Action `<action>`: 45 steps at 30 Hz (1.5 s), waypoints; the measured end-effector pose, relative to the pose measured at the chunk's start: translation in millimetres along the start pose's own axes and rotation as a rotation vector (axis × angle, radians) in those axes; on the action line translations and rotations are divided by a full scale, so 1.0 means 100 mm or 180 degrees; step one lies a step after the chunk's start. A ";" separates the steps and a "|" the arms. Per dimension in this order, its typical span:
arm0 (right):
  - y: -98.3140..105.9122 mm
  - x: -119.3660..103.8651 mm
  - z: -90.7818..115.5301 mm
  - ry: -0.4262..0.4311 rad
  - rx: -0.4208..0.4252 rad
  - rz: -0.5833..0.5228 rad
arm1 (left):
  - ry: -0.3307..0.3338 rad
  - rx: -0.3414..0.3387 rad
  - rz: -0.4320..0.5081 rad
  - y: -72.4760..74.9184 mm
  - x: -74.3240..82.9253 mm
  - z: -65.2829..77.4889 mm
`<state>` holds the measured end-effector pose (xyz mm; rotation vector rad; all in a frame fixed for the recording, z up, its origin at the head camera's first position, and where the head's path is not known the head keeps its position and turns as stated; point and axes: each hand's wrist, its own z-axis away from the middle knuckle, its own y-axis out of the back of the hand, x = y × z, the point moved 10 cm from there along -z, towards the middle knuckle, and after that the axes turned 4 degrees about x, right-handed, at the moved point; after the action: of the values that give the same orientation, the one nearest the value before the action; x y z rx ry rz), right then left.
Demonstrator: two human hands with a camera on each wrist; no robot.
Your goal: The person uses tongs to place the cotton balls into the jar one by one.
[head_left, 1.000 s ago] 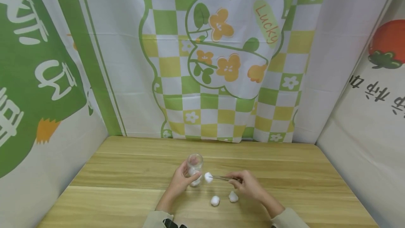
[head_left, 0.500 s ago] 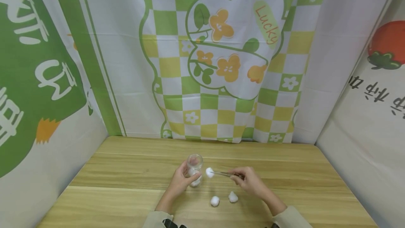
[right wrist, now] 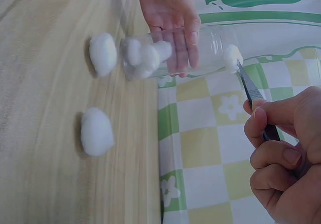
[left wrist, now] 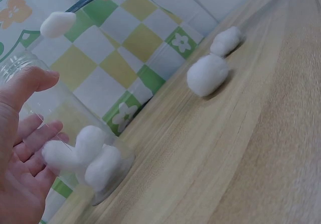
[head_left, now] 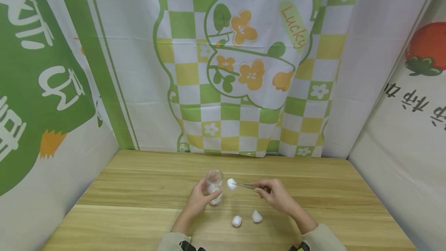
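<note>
Two light beige sleeves (head_left: 170, 242) come in at the bottom edge, one on each arm. Just past them, two round white cotton balls (head_left: 237, 221) sit on the light brown wooden table (head_left: 139, 175), near each other. They look very light and soft, so a gentle pinch round the middle should be enough, and a hard squeeze would likely squash them flat.

A bit farther on, the right hand (head_left: 277, 197) holds a pair of thin dark metal tweezers (head_left: 246, 185), with the thumb and fingers curled round them. The tweezers look stiff and smooth, and the middle part seems a good place to hold. Their tips pinch one more fluffy white cotton ball (head_left: 231, 183) up in the air, just beside the top of the jar and not inside it.

The left hand (head_left: 200, 198) grips the tall clear glass-like jar (head_left: 214, 181), thumb on one side and fingers on the other. The jar seems to stand upright on the table. At least three white cotton balls inside the jar (left wrist: 103, 163) lie at its bottom. The jar may be slippery and could break if it is glass, so its round side is best to hold.

At the back hangs a green, yellow and white checked cloth (head_left: 252, 123) with flowers on it
</note>
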<state>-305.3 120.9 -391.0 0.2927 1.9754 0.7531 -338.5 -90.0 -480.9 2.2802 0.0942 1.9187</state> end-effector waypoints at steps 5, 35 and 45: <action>0.02 -0.02 -0.03 0.0030 0.0015 0.0045 | -0.0005 0.0002 0.0001 0.00 0.00 0.00; 0.01 -0.20 -0.17 0.0148 0.0129 0.0080 | -0.0056 -0.0005 0.0081 -0.01 0.01 -0.01; 0.02 -0.32 -0.22 0.0434 0.0235 -0.0042 | -0.0070 0.0028 0.0059 0.00 0.00 -0.01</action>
<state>-307.6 98.0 -359.6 0.2781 2.1352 0.7087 -339.8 -89.6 -480.3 2.3151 0.0792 1.9055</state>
